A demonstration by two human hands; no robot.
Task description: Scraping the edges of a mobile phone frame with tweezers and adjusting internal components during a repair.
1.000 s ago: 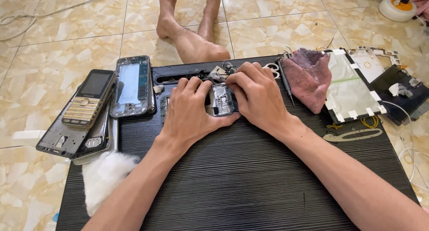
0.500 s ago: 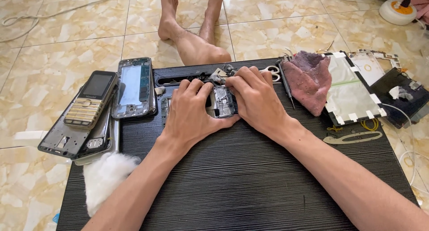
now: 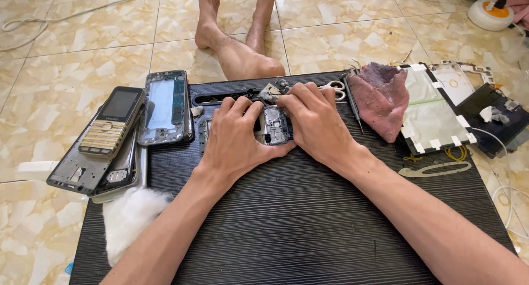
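Black ribbed mat [image 3: 308, 224] sitting on a tiled floor [image 3: 66, 53]. On the mat: phone frame [image 3: 164, 106], white cotton wad [image 3: 129, 219], scissors [image 3: 336, 88], pinkish rag [image 3: 380, 98]. A keypad phone [image 3: 112, 128] tops a stack of frames at its left edge.

Both hands, left hand [image 3: 234, 136] and right hand [image 3: 315, 122], are being held together, fingers curled, forearms extended forward.

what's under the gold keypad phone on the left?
The gold keypad phone lies on a stack of grey phone frames, partly hanging over the black ribbed mat's edge. How many frames, and anything beneath, is covered.
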